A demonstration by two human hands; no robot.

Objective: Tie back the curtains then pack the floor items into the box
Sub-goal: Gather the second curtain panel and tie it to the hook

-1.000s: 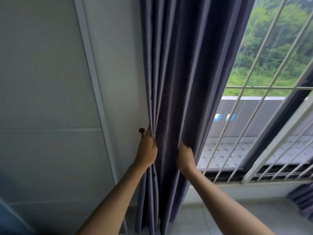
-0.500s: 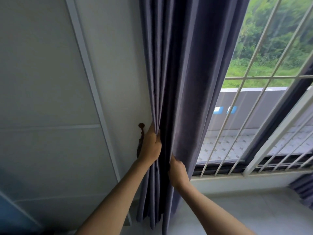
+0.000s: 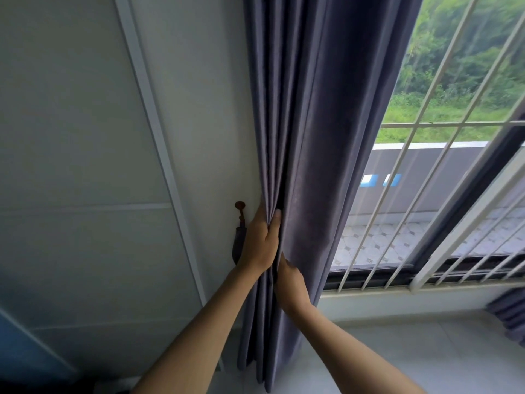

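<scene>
The curtain hangs with its long axis running top to bottom, from beyond the upper edge of the view down to a hem just above the floor. It leans slightly in the wide-angle view, its top further right than its foot. It is gathered into a narrow bundle of vertical pleats between the wall on its left and the window on its right.

The fabric is a dull grey-purple, matte and heavy-looking, with deep folds that are darker in the creases and paler on the ridges. The pleats are tightest where the hands meet and loosen above and below.

The left hand grips the left-hand pleats, fingers curled round the bunched cloth with the thumb on the near side. The right hand sits just below and to its right, touching the left wrist; its fingers curl into the folds and pinch them, the fingertips hidden in the cloth.

A small dark hook is fixed to the wall just left of the left hand, with a dark strip hanging from it, partly hidden behind that hand.
</scene>
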